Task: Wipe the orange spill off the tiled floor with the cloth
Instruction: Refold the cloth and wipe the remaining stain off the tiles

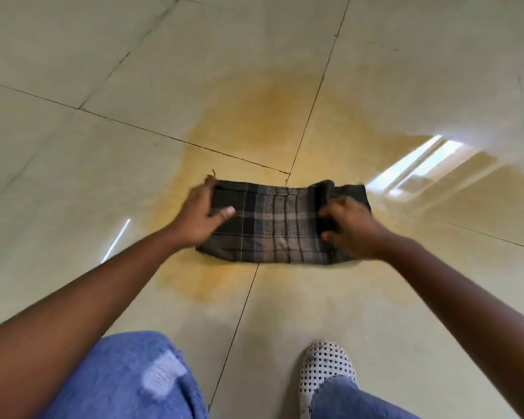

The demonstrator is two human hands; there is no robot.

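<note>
A folded dark plaid cloth (274,226) lies flat on the tiled floor (73,146), in the middle of a wide orange spill (254,116) that spreads across several tiles. My left hand (198,214) holds the cloth's left end, thumb on top and fingers curled round the edge. My right hand (350,226) grips the cloth's right end, where the fabric is bunched into a fold under the curled fingers. Both hands look slightly blurred.
My knee in blue ripped jeans (127,379) is at the lower left. My foot in a white perforated shoe (324,367) stands on the tile at the lower right. A bright window reflection (421,164) glares on the wet floor to the right.
</note>
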